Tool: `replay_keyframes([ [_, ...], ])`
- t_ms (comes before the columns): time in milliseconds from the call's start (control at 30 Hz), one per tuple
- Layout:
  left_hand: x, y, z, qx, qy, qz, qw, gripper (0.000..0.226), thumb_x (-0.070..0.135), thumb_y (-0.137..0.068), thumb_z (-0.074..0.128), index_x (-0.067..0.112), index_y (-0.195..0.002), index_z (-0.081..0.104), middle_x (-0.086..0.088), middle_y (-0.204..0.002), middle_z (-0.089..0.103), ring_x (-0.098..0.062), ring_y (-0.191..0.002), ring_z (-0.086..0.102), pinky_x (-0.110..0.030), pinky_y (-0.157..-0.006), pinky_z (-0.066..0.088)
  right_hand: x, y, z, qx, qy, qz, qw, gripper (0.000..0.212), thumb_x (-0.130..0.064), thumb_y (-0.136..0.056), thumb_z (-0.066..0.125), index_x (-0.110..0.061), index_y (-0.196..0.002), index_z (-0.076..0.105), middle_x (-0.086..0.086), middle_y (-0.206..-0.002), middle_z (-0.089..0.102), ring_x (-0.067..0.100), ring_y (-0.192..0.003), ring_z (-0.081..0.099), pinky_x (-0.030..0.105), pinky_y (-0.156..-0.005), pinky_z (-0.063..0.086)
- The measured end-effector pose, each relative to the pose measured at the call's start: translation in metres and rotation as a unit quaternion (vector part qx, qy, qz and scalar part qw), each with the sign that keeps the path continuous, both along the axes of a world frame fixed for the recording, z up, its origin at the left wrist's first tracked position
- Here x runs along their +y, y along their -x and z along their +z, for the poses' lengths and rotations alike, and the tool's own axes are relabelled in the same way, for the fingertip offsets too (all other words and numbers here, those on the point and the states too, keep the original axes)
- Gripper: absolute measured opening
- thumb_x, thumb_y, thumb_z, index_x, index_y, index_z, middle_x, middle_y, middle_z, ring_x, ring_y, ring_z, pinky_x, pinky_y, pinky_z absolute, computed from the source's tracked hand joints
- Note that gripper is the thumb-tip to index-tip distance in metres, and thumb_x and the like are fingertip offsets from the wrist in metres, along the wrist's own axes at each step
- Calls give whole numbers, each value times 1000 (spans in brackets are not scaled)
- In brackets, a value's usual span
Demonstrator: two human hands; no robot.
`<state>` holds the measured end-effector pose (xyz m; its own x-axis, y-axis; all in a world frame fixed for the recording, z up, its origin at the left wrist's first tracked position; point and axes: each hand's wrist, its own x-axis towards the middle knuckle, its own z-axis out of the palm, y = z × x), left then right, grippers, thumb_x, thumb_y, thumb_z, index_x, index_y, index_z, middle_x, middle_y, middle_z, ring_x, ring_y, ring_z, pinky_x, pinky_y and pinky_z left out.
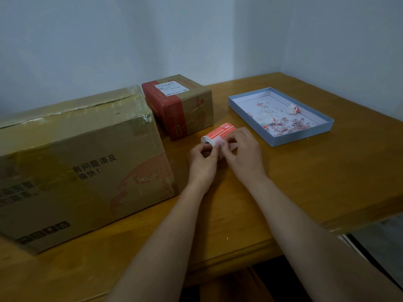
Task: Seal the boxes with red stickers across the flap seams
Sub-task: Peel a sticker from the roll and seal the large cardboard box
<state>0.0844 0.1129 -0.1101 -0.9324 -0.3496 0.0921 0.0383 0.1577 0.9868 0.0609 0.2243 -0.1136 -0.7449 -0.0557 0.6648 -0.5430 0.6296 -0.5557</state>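
1. Forearms come in from the bottom edge and meet mid-bench, so both hands work right in front of the person, close to the boxes.
2. Left hand (201,156) has its fingers curled in and pinching at the near end of the sticker roll (216,136), looks like it's steadying the roll or picking at the leading edge. Can't tell exactly which, it's small and partly covered.
3. Right hand (242,147) is wrapped over the other end of the roll, fingers gripping it. My guess is one hand holds while the other peels a red sticker free.
4. Roll sits low over the wooden bench (305,182), just in front of the small box (185,105) and beside the big box (82,162). Handy spot, since both need sealing.
5. Big box on the left has a top flap seam under what looks like clear tape, no red sticker on it that I can see. Small box behind already shows red bands and a white label, though I can't say if those are the stickers or its own tape.
6. Blue tray (309,136) off to the right holds torn red-and-white scraps, probably a bin for backing paper, kept clear of the work area.
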Motion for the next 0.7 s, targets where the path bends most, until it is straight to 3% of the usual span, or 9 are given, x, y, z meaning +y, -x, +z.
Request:
replay_keyframes([
  [267, 0, 2, -1, -8, 52, 26, 998, 26, 36, -95, 58, 16, -110, 67, 3, -106, 68, -9, -93, 64, -27, -81, 56, 0, 0, 3, -14, 76, -11, 997, 7, -12, -91, 60, -5, -93, 60, 5, -100, 53, 5, -84, 50, 1, -68, 41],
  [367, 1, 3, 0, -10, 64, 37, 997, 25, 33, -96, 56, 16, -112, 65, 2, -104, 67, -10, -91, 64, -21, -74, 52, 0, -1, 4, -20, 117, -31, 993, 6, -11, -92, 59, -5, -93, 57, 3, -101, 50, 2, -79, 50, 2, -66, 42],
  [533, 2, 4, 0, -10, 82, 60, 995, 30, 33, -96, 55, 13, -116, 64, 0, -108, 66, -11, -94, 61, -14, -65, 43, 2, 1, 5, -21, 163, -56, 985, 8, -13, -93, 55, -15, -89, 48, -2, -97, 44, 7, -77, 50, 15, -62, 47],
  [700, 2, 4, -1, -16, 79, 88, 993, 30, 32, -98, 53, 13, -119, 61, 1, -115, 59, -10, -97, 56, -19, -75, 44, 1, 0, 7, -2, 186, -78, 979, 9, -10, -94, 51, -15, -90, 45, -1, -98, 42, 1, -76, 46, 11, -64, 44],
])
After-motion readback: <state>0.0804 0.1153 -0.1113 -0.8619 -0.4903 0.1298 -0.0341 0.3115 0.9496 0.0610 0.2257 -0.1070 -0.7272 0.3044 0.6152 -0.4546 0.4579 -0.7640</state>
